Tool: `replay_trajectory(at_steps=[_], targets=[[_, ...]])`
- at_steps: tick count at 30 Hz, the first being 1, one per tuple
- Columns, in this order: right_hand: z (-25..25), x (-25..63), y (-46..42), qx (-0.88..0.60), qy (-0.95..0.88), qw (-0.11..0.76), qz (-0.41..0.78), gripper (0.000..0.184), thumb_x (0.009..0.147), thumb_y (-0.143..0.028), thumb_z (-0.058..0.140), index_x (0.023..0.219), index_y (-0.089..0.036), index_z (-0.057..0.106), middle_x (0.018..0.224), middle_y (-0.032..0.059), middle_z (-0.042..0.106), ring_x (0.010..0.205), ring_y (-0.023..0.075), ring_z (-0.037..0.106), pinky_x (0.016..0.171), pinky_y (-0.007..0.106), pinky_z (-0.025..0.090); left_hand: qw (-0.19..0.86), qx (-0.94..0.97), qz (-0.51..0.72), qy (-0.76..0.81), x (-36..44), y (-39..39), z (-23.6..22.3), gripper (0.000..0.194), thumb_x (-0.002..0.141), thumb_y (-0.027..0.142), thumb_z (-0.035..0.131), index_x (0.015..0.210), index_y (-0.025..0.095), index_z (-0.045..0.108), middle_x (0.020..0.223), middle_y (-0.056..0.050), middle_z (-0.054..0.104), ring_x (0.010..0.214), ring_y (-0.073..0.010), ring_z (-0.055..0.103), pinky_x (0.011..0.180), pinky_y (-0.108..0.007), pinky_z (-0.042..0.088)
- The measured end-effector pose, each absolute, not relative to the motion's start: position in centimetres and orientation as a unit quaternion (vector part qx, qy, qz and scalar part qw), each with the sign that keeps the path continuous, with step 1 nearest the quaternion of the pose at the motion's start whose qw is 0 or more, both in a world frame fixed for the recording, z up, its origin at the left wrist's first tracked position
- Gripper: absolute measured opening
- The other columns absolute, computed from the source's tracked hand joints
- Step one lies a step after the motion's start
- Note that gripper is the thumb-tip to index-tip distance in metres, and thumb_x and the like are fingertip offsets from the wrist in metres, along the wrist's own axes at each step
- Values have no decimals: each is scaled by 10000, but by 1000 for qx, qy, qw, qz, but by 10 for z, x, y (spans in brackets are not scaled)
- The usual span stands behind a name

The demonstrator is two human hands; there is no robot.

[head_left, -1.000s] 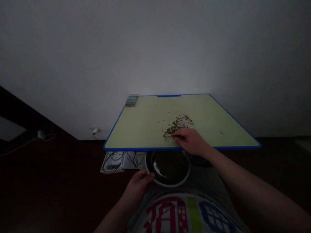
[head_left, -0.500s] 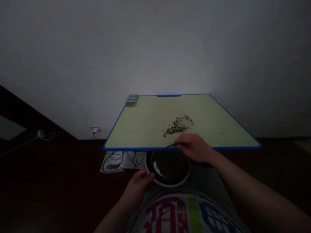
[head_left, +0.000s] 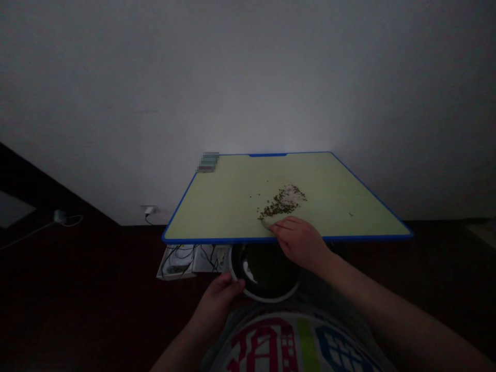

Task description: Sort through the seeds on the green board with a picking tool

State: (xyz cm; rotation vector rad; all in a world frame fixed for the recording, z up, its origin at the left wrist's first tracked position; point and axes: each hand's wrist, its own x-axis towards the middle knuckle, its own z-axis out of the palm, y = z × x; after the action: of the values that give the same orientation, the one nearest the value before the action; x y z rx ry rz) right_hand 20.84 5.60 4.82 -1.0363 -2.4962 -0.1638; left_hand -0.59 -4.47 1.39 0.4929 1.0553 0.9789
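A green table top (head_left: 232,206) with a blue edge carries a loose pile of small dark and pale grains (head_left: 282,201). My right hand (head_left: 300,242) rests on the table's near edge, fingers together and reaching toward the pile. Something small and pale shows at its fingertips, but I cannot make out what it is. My left hand (head_left: 222,292) grips the left rim of a dark round bowl with a white rim (head_left: 253,294). The bowl is held just below the table's front edge, over my lap, and its contents are too dark to read.
A white box with tangled cables (head_left: 182,258) lies on the dark floor under the table's left side. A plug (head_left: 149,211) sits low in the white wall, and another adapter with a cord (head_left: 60,216) lies at the far left. A blurred object (head_left: 208,161) stands on the table's far left corner.
My right hand drew back to the table edge over the bowl with a thin dark tool, then moved forward again to the pile's near end. The left hand and bowl stayed put.
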Motion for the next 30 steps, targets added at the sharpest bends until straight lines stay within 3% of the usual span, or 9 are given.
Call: replay_trajectory(at_steps=[6, 11, 30], targets=[[53, 236, 65, -419, -871, 248, -59, 304, 848, -97, 477, 1040, -121, 712, 955, 131, 728, 860, 243, 637, 812, 407, 533, 718, 234, 441, 484, -6, -45, 14, 218, 654, 292, 769, 815, 150, 728, 838, -94, 781, 761, -246, 713, 695, -321, 537], [56, 227, 65, -386, -881, 273, -29, 276, 849, -117, 507, 1027, -132, 718, 973, 101, 734, 872, 220, 648, 851, 373, 522, 717, 239, 444, 482, -8, -44, 11, 215, 660, 283, 769, 818, 143, 730, 827, -99, 780, 773, -254, 713, 716, -337, 539], [59, 225, 66, -392, -874, 284, 50, 254, 875, -169, 499, 986, -173, 727, 924, 79, 745, 870, 195, 667, 805, 352, 526, 719, 230, 445, 481, -7, -45, 12, 238, 646, 302, 784, 819, 147, 733, 810, -101, 779, 769, -269, 716, 746, -372, 541]])
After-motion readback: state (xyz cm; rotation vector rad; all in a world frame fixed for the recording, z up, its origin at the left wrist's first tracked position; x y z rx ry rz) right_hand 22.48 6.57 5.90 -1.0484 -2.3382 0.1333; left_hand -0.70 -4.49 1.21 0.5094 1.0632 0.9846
